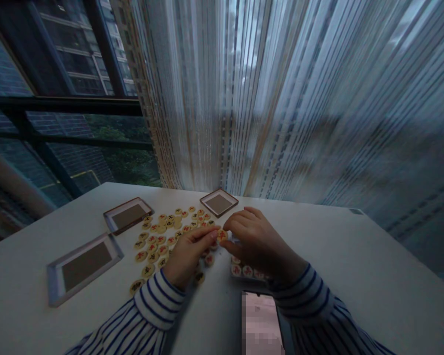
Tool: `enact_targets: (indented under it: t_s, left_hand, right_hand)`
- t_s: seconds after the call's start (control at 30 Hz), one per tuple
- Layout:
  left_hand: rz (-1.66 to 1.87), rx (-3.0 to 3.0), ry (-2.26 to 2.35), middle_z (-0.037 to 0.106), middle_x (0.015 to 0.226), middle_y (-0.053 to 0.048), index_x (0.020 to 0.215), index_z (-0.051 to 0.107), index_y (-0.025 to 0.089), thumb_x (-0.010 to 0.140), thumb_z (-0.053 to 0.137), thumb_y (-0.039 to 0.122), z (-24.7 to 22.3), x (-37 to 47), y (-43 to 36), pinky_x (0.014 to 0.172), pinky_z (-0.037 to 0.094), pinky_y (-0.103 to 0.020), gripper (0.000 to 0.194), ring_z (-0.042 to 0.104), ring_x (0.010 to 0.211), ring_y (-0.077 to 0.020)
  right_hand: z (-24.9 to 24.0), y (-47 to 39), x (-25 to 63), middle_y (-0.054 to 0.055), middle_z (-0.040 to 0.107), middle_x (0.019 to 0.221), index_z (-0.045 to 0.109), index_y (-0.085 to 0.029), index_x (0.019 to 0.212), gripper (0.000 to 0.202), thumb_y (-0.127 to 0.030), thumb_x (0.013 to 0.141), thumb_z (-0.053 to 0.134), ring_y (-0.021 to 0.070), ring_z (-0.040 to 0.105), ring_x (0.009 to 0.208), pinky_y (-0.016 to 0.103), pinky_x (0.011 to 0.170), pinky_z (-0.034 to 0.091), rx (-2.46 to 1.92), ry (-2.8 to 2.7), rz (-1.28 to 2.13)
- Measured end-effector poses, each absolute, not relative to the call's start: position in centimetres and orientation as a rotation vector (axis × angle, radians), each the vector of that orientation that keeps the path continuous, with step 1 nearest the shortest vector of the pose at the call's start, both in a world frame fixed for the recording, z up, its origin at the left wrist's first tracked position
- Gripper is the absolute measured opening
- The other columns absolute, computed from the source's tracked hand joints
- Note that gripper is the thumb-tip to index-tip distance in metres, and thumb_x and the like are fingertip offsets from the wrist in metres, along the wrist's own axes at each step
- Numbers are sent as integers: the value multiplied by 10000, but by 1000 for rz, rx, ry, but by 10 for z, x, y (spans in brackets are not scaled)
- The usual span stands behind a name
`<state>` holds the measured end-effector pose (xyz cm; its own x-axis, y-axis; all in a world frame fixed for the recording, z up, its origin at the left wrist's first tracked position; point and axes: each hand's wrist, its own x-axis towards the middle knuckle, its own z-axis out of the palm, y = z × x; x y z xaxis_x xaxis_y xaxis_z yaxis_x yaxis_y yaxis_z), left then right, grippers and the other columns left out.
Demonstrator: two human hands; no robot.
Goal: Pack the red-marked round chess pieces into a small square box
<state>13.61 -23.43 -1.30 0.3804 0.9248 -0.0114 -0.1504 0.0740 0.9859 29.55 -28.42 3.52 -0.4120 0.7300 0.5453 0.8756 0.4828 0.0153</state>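
A Xiangqi piece (pixel 222 236) with a red character is raised above the table between my hands. My left hand (pixel 188 250) has its thumb and fingers pinched at the piece's left edge. My right hand (pixel 258 242) curves round its right side, thumb below and index finger above. Many loose Xiangqi pieces (pixel 152 257), marked in red or black, lie scattered under and left of my left hand, some overlapping. Beneath my right hand sits a shallow box (pixel 251 280) with rows of red-marked pieces, partly hidden by that hand and wrist.
Shallow trays or lids with brown insides lie at the left (pixel 54 286), far left (pixel 107 224) and far middle (pixel 219 214) of the white table (pixel 348 276). A tablet or phone (pixel 262 320) with a lit screen lies near me. Curtains (pixel 214 98) hang behind the table.
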Motion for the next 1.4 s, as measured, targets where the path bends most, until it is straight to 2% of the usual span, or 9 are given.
enact_targets:
  t_s: [0.13,0.33,0.5,0.8,0.97,1.17,1.4]
  left_hand:
    - [972,1234,839,600,656,-7,929,693,147,637,706,390,-18,150,-233,468,357,-187,380,478,549,-83]
    - [1010,1142,846,606,641,-7,922,671,156,624,710,419,-35,155,-235,463,352,-188,399,515,577,-104]
    - [1014,1215,853,634,653,-15,900,681,156,652,675,448,-36,155,-240,458,348,-190,383,516,557,-100]
    - [1003,1564,883,707,779,-54,778,700,169,693,616,393,-41,162,-249,665,464,-281,253,608,714,-177]
    - [980,1788,947,708,790,-58,810,697,170,744,546,371,-54,162,-250,652,466,-289,259,615,716,-183]
    - [1011,1948,928,701,779,-49,801,681,171,779,500,338,-58,164,-250,622,471,-271,247,616,704,-165]
    - [1041,2053,929,694,779,-50,816,666,177,776,500,284,-58,163,-252,626,484,-270,201,612,683,-154]
  right_hand:
    - [39,-285,305,58,667,835,621,-166,836,135,-287,780,604,187,593,856,310,776,408,-1413,-2268,-427]
    - [38,-288,304,52,664,825,612,-161,904,139,-247,802,573,168,602,814,288,733,414,-1440,-2343,-354]
    - [35,-291,306,46,656,829,610,-170,910,154,-279,820,548,161,591,785,284,703,414,-1445,-2344,-285]
    - [28,-299,347,22,672,838,612,-194,944,169,-219,795,537,142,606,725,247,650,407,-1703,-2320,-152]
    - [27,-301,366,21,675,779,616,-216,917,160,-257,800,515,161,614,694,251,598,379,-1930,-2314,-144]
    - [28,-300,373,41,673,799,601,-212,918,183,-307,799,499,178,606,722,252,590,360,-2102,-2327,-30]
    - [22,-296,373,59,645,857,612,-184,847,182,-297,798,477,171,572,774,259,643,381,-2002,-2372,-15]
